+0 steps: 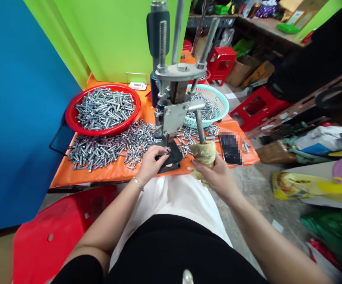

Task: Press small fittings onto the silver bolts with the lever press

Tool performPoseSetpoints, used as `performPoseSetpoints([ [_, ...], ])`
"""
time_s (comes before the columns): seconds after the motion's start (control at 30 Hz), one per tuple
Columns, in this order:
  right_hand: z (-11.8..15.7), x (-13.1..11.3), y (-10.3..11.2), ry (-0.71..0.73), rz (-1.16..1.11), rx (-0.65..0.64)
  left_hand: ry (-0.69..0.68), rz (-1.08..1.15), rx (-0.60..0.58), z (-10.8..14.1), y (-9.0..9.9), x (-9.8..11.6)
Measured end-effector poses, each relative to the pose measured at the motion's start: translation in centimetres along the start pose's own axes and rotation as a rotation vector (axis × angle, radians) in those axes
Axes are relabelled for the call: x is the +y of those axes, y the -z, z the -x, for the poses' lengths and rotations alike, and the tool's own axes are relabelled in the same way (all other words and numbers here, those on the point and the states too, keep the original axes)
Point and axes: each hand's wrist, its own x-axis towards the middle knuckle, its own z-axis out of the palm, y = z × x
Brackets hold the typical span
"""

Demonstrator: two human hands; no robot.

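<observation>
A metal hand press (173,118) stands upright on the orange-covered table (100,179). My left hand (153,161) is at its base, thumb and fingertips pinched together near the black plate (174,153); a small metal piece seems to be between them, too small to make out. On the right, my right hand (215,173) is wrapped round the yellowish cloth (205,156) covering the lower end of the press lever (199,126). Small metal bolts (112,148) lie heaped to the left of the press, with more behind the lever.
A red basin (135,112) full of metal parts sits at the left, and a light-blue basket (222,102) with more stands behind the lever. A dark phone (230,149) lies at the right. Red stools (256,108) and bags are on the floor beyond.
</observation>
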Motion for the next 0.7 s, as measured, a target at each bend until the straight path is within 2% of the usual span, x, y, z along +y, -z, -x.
performPoseSetpoints([
  [0.1, 0.4, -0.5, 0.3, 0.006, 0.020, -0.014, -0.036, -0.030, 0.082, -0.1, -1.6, -0.1],
  [0.2, 0.5, -0.6, 0.4, 0.017, 0.024, -0.011, -0.060, -0.090, 0.129, -0.7, -2.1, -0.7],
  [0.33, 0.6, -0.8, 0.5, 0.017, 0.034, -0.017, -0.115, -0.176, 0.125, -1.1, -2.1, -1.2],
  [0.5, 1.4, -2.3, 1.5, 0.003, 0.106, -0.041, -0.161, -0.232, 0.121, -1.0, -2.1, -1.3],
  [0.7, 1.9, -3.0, 1.9, -0.015, 0.132, -0.048, -0.094, -0.264, 0.107, -1.7, -2.8, -0.9],
])
